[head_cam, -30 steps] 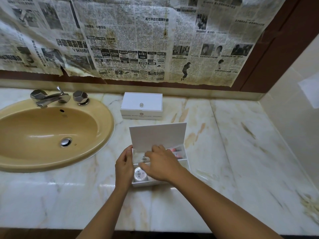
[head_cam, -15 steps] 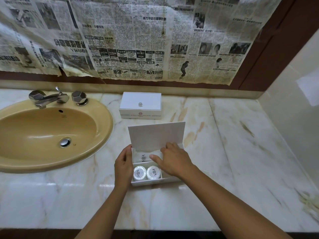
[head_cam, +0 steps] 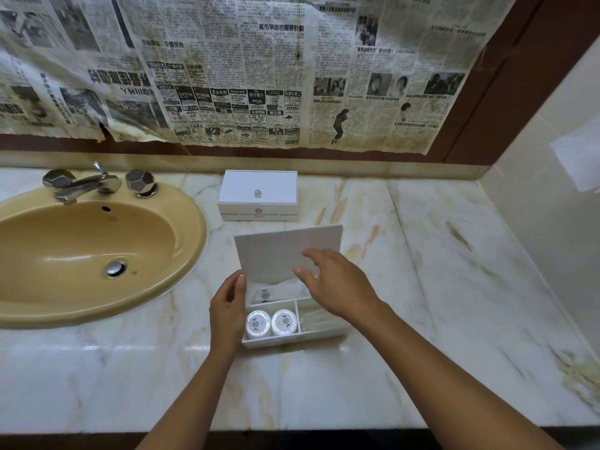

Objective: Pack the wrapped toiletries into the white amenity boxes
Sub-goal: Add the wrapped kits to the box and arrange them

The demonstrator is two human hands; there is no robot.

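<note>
My right hand [head_cam: 337, 284], fingers loose, is hiding part of the open box [head_cam: 324, 332]; my left hand [head_cam: 227, 306] is touching its side. The soap labels [head_cam: 271, 323] are proving unreadable.

Dim warm light; wide-angle edge warping

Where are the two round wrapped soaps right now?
In the head view, the two round wrapped soaps sit side by side in the front-left compartment of the open amenity box, beside the left hand on its left wall.
</note>
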